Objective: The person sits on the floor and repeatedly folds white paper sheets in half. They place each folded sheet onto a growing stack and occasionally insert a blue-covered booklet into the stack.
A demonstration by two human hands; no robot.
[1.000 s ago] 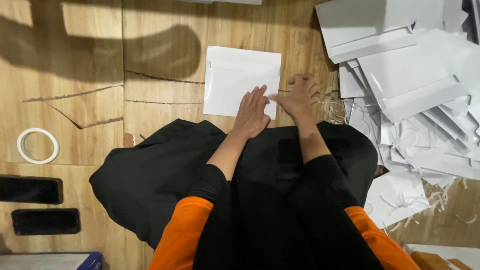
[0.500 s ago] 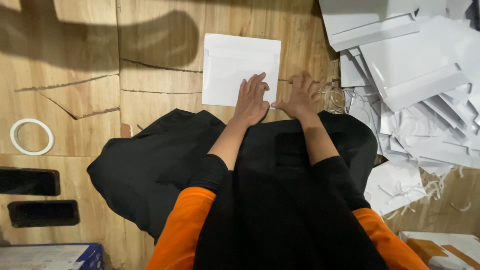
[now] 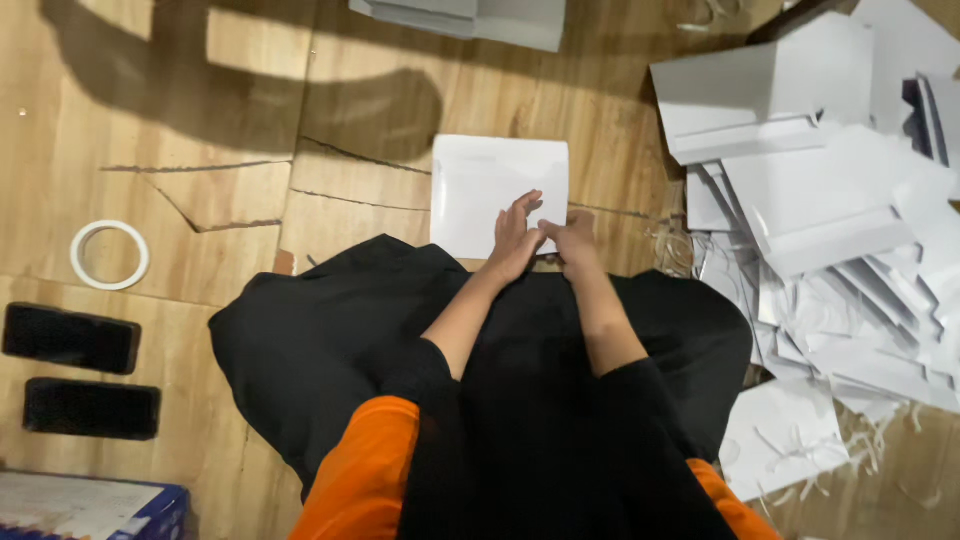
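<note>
A white folded card sheet (image 3: 490, 185) lies flat on the cardboard-covered floor in front of my lap. My left hand (image 3: 515, 238) rests on its near edge with fingers spread. Just to the right, my right hand (image 3: 570, 240) sits at the sheet's near right corner, fingers curled against that edge. The two hands touch each other. Whether the right fingers pinch the sheet is hidden. My black garment and orange sleeves fill the lower middle.
A big heap of white folded card pieces (image 3: 840, 220) and paper scraps spreads along the right. A roll of tape (image 3: 109, 254) lies at the left, two black phones (image 3: 70, 338) (image 3: 92, 408) below it. More white sheets (image 3: 470, 15) sit at the top; a blue-edged box (image 3: 90, 505) bottom left.
My hands have drawn together on the sheet's near edge. The right hand slid left from the sheet's right side to touch the left hand. The view shifted slightly.
</note>
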